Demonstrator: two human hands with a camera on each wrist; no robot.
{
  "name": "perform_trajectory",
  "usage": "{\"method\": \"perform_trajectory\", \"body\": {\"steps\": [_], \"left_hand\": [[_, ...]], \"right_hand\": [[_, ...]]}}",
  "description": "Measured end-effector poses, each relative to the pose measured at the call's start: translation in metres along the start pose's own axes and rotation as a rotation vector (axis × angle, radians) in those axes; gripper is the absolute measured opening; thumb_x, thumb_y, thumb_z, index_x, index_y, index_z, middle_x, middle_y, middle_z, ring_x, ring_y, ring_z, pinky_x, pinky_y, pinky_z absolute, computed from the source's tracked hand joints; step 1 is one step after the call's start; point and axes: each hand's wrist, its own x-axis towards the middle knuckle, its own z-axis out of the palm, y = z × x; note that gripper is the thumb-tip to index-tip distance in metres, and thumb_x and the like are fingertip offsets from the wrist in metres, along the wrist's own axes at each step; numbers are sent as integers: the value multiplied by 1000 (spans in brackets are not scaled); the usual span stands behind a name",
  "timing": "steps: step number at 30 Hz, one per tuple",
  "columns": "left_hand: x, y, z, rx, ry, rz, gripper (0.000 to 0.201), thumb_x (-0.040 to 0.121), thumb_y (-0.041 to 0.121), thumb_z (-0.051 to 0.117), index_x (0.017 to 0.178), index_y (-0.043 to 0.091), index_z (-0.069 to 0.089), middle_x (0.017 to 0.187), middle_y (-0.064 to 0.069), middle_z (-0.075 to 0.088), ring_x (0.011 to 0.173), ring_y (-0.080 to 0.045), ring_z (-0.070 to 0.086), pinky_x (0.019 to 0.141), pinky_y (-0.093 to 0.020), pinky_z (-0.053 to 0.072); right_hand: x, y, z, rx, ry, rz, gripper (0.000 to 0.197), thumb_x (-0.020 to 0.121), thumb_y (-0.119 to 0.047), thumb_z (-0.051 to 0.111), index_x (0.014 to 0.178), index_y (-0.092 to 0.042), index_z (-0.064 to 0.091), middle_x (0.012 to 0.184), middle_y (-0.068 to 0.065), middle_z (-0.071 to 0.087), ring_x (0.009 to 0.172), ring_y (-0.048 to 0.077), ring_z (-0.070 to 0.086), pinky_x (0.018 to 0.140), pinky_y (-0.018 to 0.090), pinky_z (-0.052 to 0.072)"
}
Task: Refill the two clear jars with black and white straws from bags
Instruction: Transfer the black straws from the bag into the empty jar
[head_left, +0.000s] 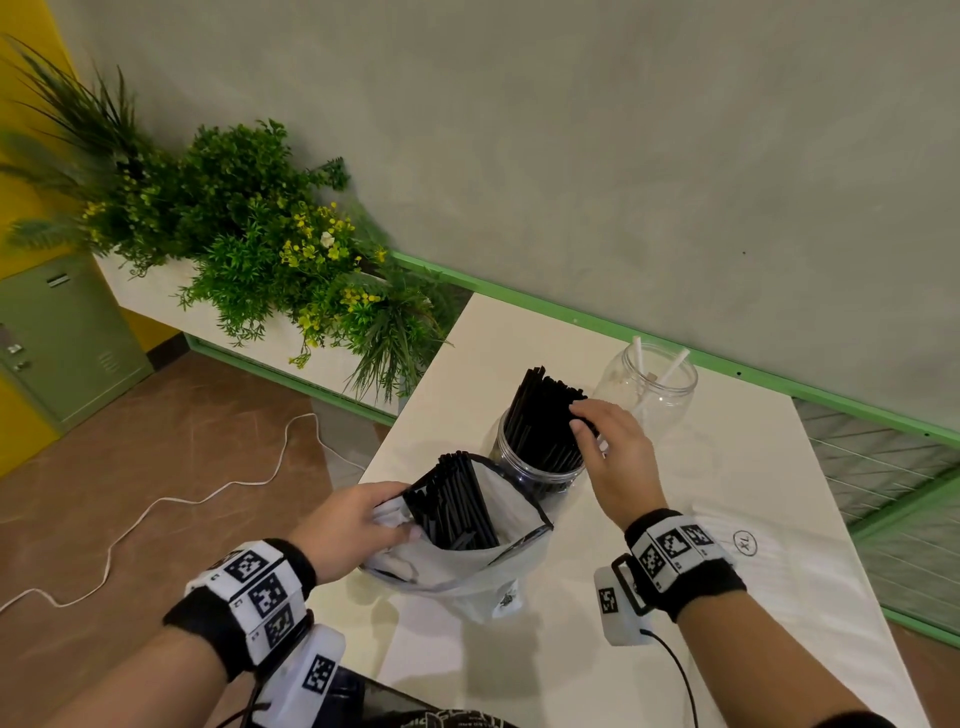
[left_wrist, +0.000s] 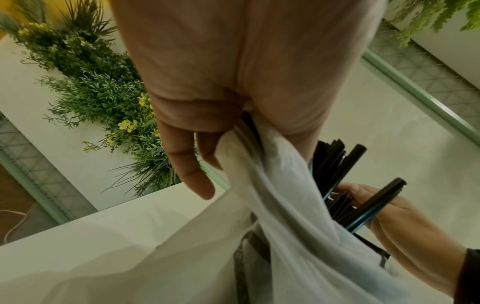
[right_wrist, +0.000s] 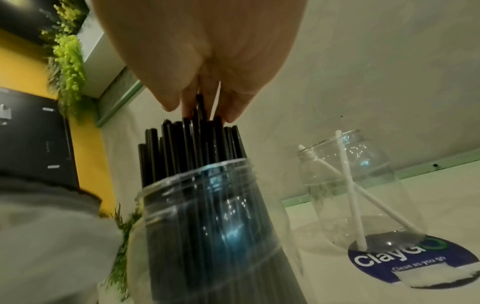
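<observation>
Gripping the gathered rim of a translucent white plastic bag (head_left: 467, 566), the left hand (head_left: 353, 525) sits at lower centre of the head view, fingers curled round the film; the left wrist view confirms bunched plastic pinched between thumb and fingers. Bag mouth gapes open, black-edged, with a bundle of black straws in the bag (head_left: 452, 506) leaning up and left out of it.

Right hand (head_left: 613, 457), just right of centre, reaches over the near clear jar (head_left: 540, 467); fingertips (right_wrist: 231, 115) are bunched on the tops of the black straws in the jar (head_left: 545, 415). Right wrist view shows fingers closing around a few straw ends, pinching them. Jar is packed dense, straws upright, fanning slightly left, standing well above the rim.

Behind and to the right stands the second clear jar (head_left: 649, 395), nearly bare: two white straws (right_wrist: 350, 191) crossed inside, leaning against the wall. It stands partly on a round blue "ClayGo" sticker (right_wrist: 415, 265).

All on a white table (head_left: 779, 597) in the right half of the frame. Artificial greenery (head_left: 249, 223) fills a planter at upper left; a white cable (head_left: 171, 499) trails over brown floor at left.
</observation>
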Motion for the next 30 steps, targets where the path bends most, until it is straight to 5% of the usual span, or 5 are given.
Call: {"method": "perform_trajectory", "body": {"steps": [6, 19, 23, 27, 30], "left_hand": [[1, 0, 0, -6, -9, -9, 31, 83, 25, 72, 112, 35, 66, 102, 18, 70, 98, 3, 62, 91, -30, 49], [1, 0, -3, -2, -23, -9, 25, 83, 24, 71, 107, 31, 68, 98, 11, 72, 95, -5, 65, 89, -33, 50], [2, 2, -2, -5, -13, -16, 27, 84, 19, 69, 106, 33, 68, 96, 12, 72, 91, -1, 65, 84, -26, 49], [3, 3, -2, 3, -2, -21, 28, 83, 20, 70, 107, 35, 68, 96, 14, 72, 91, 1, 64, 84, -26, 49], [2, 2, -3, 20, 0, -22, 27, 83, 20, 69, 105, 35, 68, 94, 14, 72, 89, -1, 64, 83, -29, 50]], "right_hand": [[-13, 2, 11, -167, -76, -126, 38, 93, -10, 59, 131, -8, 55, 129, 7, 57, 120, 19, 49, 107, 16, 28], [-11, -2, 15, -299, -172, -172, 47, 95, -10, 51, 141, -7, 41, 156, 7, 25, 143, 21, 25, 116, 45, 28], [11, -16, 16, -137, -140, -114, 51, 93, -16, 52, 141, -7, 37, 157, 3, 19, 144, 15, 21, 118, 30, 23], [39, -38, 21, -82, -270, -116, 66, 95, -28, 56, 150, -13, 22, 155, 3, 26, 142, 13, 23, 116, 23, 16], [44, -39, 32, -87, -303, -137, 48, 92, -15, 60, 138, -10, 46, 138, 9, 48, 127, 22, 45, 113, 37, 34]]}}
